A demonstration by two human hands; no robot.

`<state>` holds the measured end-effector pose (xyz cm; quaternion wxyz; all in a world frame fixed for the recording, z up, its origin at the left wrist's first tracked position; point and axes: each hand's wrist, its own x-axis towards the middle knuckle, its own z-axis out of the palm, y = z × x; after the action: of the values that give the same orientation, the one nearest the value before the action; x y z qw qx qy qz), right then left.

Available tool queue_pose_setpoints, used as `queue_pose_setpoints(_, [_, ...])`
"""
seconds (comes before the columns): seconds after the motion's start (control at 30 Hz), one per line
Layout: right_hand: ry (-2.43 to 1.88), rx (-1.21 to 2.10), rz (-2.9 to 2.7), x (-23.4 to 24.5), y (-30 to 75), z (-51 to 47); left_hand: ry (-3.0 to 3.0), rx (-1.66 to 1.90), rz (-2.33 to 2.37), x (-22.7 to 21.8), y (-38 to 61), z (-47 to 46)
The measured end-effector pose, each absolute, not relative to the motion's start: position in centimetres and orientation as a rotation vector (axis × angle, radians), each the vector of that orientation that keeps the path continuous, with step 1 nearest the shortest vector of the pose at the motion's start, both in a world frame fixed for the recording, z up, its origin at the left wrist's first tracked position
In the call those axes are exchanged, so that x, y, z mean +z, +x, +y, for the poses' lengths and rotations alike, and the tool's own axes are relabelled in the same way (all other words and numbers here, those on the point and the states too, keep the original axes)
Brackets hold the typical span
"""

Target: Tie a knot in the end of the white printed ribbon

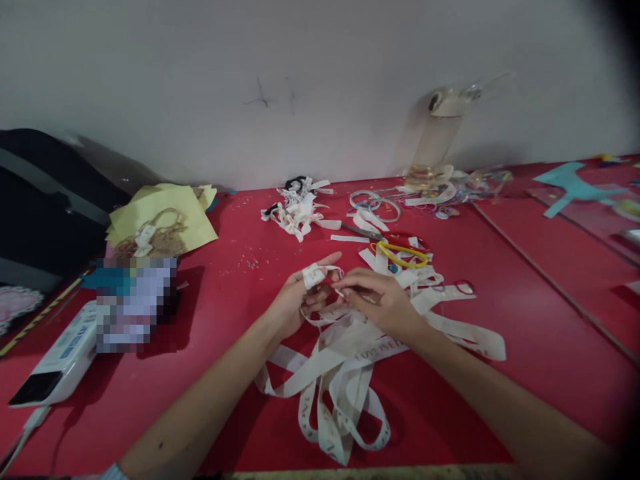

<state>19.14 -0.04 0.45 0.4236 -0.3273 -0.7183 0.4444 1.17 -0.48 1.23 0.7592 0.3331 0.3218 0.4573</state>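
My left hand [295, 300] hovers over the red table [240, 320] with white printed ribbon [345, 373] wound around its outstretched index finger. My right hand [380, 300] meets it from the right, fingertips pinching the same ribbon close to that finger. The long ribbon trails from both hands into loose loops lying on the table toward me. Scissors with red and yellow handles [400, 250] lie just beyond my right hand.
A pile of small finished ribbon bows [297, 210] lies farther back, with metal rings [375, 203] to its right. Yellow paper sheets with twine [163, 223] sit at the left, a white device [60, 360] nearer. A clear plastic container [440, 140] stands by the wall.
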Motion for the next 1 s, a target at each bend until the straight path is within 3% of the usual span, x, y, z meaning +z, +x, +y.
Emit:
queue_pose_setpoints(0.2, [-0.857, 0.739, -2.003, 0.1, 19.7, 0.4, 0.749, 0.997, 0.687, 1.1, 1.1, -0.7])
queue_pose_setpoints(0.47, [-0.814, 0.506, -2.043, -0.3, 20.3, 0.9, 0.811, 0.947, 0.677, 1.2, 1.1, -0.9])
queue_pose_setpoints(1.0, [-0.650, 0.376, -1.909, 0.5, 19.8, 0.1, 0.627, 0.966, 0.630, 1.5, 2.2, -1.5])
